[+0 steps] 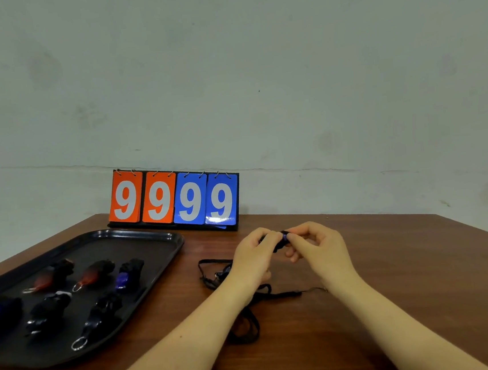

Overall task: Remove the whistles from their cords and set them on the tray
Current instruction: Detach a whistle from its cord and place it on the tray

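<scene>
We reach both bare forearms forward from the lower edge of the view, converging toward the middle. Our left hand (253, 251) and right hand (317, 245) meet fingertip to fingertip, raised above the table, each with fingers curled and thumb pinching inward on the same small item between them. Wrists stay fairly straight, palms turned toward each other.

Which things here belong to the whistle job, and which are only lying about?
Belong: whistle held by left hand and right hand; black cords; tray of whistles.
Lying about: flip scoreboard; table.
</scene>
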### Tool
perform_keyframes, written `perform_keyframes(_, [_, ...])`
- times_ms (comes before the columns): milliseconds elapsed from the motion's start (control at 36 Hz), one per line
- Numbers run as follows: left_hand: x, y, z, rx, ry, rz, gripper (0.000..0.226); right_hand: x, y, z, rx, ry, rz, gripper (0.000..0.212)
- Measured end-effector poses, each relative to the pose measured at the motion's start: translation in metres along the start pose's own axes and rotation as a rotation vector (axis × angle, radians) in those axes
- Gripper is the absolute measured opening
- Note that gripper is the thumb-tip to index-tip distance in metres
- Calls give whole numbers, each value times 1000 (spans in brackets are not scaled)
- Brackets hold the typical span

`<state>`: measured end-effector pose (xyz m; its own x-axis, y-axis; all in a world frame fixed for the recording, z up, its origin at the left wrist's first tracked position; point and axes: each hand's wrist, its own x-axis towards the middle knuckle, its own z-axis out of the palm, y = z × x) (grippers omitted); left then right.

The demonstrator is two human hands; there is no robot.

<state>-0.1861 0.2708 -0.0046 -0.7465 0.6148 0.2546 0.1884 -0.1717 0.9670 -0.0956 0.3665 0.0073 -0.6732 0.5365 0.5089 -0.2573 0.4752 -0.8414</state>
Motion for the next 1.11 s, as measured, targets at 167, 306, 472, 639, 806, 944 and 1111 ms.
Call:
perform_keyframes(167, [-1, 3, -1, -64, -22, -25, 15, 2, 0, 0, 48, -4, 20, 13])
perform_keyframes(306, [0, 4, -3, 116, 10, 86, 19, 2, 2, 0, -2, -16, 26, 14])
perform_keyframes(472, [-1, 2, -6, 180, 51, 202, 18, 1, 2, 0, -30, -46, 18, 14])
perform_keyframes(639, [-1, 1, -5, 174, 49, 220, 15, 2, 2, 1, -103, -37, 7, 16])
perform_keyframes(806, [-2, -1, -3, 261, 51, 281, 17, -1, 0, 1, -256, -23, -4, 14])
perform_keyframes(944, [-5, 4, 0, 124, 6, 168, 16, -2, -2, -2, -215, -21, -6, 18])
perform_keyframes(1111, [-8, 11, 0, -194, -25, -91, 16, 0, -9, -1, 65, -89, 93, 20])
